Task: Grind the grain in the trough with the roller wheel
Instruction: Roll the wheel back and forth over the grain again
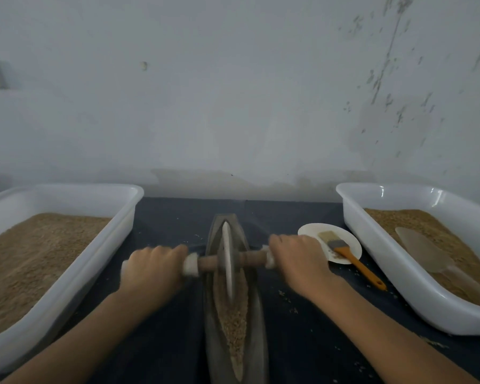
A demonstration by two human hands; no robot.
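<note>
A long, dark, boat-shaped trough [257, 322] lies lengthwise on the dark table in front of me. Tan grain [233, 325] fills its groove toward the near end. A thin metal roller wheel [227, 261] stands upright in the groove around the trough's middle, on a wooden axle [251, 257] with white padded ends. My left hand [153, 267] grips the left end of the axle. My right hand [297, 259] grips the right end. Both arms reach forward on either side of the trough.
A white tub [100, 234] of tan grain sits at the left. Another white tub [377, 239] at the right holds grain and a pale scoop [424, 250]. A white plate [352, 248] carries an orange-handled brush [344, 250]. Loose grains scatter on the dark cloth [302, 342]. A wall stands behind.
</note>
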